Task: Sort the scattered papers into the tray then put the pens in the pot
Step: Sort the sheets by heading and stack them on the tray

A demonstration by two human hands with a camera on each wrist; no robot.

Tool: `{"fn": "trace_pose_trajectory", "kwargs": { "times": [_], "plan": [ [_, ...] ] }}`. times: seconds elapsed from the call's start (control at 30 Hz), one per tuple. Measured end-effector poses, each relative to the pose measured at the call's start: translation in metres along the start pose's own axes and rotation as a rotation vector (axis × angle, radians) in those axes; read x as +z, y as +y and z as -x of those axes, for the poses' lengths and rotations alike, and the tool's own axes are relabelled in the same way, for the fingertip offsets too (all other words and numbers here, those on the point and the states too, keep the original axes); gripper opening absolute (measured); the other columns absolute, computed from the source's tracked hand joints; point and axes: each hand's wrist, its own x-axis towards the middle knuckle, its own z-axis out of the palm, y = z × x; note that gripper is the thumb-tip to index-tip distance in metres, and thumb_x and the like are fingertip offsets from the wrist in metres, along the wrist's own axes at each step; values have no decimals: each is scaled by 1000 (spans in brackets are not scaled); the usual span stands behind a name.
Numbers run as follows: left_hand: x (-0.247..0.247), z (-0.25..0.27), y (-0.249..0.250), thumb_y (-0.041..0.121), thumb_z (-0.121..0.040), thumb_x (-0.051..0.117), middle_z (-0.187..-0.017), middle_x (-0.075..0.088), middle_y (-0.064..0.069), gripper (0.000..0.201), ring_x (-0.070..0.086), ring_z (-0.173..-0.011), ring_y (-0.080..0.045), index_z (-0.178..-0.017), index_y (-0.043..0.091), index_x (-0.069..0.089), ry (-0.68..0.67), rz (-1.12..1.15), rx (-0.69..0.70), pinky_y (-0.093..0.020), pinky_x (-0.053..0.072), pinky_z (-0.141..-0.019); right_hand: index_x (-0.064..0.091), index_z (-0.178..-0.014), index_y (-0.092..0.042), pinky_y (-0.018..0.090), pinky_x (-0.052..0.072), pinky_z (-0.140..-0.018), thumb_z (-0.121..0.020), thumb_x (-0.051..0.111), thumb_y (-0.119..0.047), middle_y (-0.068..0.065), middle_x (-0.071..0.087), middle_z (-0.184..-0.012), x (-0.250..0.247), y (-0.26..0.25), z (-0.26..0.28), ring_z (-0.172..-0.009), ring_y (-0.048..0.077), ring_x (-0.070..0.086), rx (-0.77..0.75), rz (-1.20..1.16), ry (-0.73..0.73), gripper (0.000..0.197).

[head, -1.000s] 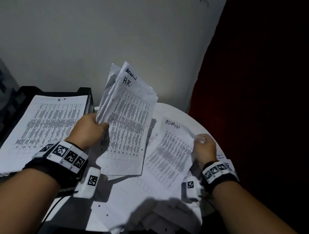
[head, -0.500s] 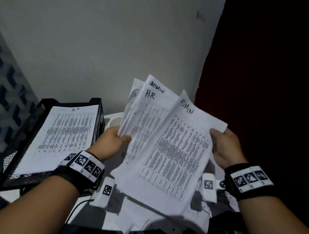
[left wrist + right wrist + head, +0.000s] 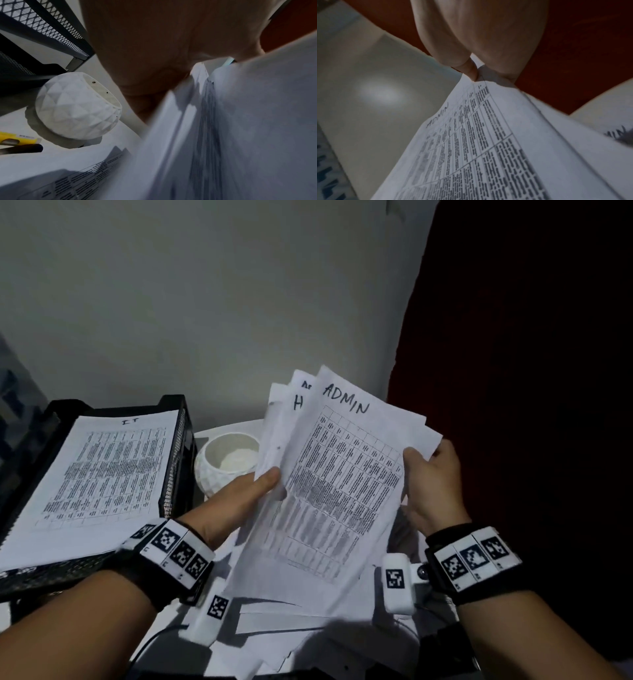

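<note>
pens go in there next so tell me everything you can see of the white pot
The white faceted round pot looks like matte ceramic or plaster, patterned with moulded triangles, with small dark specks on its inner wall. It stands upright on the white table, mouth open, no pens inside, beside the black mesh tray. Neither hand touches it.

Office desk corner, mesh paper tray (image 3: 178,460), department-labelled printed sheets (image 3: 342,474)

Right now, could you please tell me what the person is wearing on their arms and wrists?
Both forearms are bare, with no sleeves. The left hand and right hand each have a black wristband bearing white square-code tags, plus a small white tagged camera block; a thin dark cable trails from the left one.
</note>
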Motion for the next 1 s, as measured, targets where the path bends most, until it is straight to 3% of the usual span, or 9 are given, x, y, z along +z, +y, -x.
{"fn": "trace_pose_trajectory", "kwargs": {
  "times": [0.17,0.27,0.37,0.5,0.63,0.7,0.8,0.9,1.0],
  "plan": [
    [1,0,2,21,-86,76,-105,78,-5,28,74,-98,-25,-112,12,71,-46,-210,71,-45,57,-92,54,-113,-20,15,56,-67,-97,59,-1,1,71,-105,0,-12,10,-84,3,72,-160,61,19,26],
    [4,0,-1,14,-92,68,-85,77,-3,4,73,-79,-19,-93,13,72,167,-381,137,-34,59,-76,49,-115,-25,20,56,-68,-96,60,-1,0,70,-104,5,-14,18,-79,-1,71,-176,-5,30,32],
    [8,3,6,10,-95,62,-66,64,-4,14,58,-57,-16,-82,11,65,312,-228,182,-24,48,-54,46,-125,-22,36,62,-82,-94,61,1,6,70,-115,10,-3,31,-97,17,72,-92,-31,-56,41],
    [10,3,11,15,-98,60,-87,71,-16,8,69,-78,-23,-97,13,67,353,-102,219,-42,56,-76,55,-118,-15,41,59,-82,-96,55,5,6,71,-108,16,28,49,-98,25,71,0,78,-209,30],
    [13,5,14,22,-93,60,-101,70,-17,15,67,-96,-34,-105,15,66,333,7,274,-49,54,-90,59,-99,-9,31,52,-73,-98,52,4,0,66,-84,25,31,52,-77,12,66,-59,33,-151,15],
    [12,4,16,12,-92,58,-110,72,-10,27,68,-105,-26,-119,14,63,330,29,305,-38,56,-91,55,-93,-13,25,46,-65,-97,49,8,-6,58,-74,27,30,53,-63,3,56,-53,-22,-143,22],
    [9,2,12,-12,-90,52,-116,71,-8,45,68,-109,-20,-129,11,57,315,34,295,-32,57,-92,55,-92,-8,22,49,-61,-90,41,18,-8,62,-70,25,34,58,-62,4,59,30,-71,-212,30],
    [6,-2,4,-5,-87,55,-105,72,-4,38,68,-102,-24,-117,19,59,360,26,226,-42,57,-86,44,-75,-14,13,41,-44,-88,35,24,-19,53,-49,22,42,64,-45,-2,50,126,-60,-257,41],
    [6,-4,3,0,-85,53,-106,70,-9,37,65,-105,-27,-118,16,57,358,113,172,-41,54,-85,54,-87,-9,18,46,-48,-86,35,22,-13,59,-56,24,48,64,-56,9,57,158,-98,-248,37]
  ]
}}
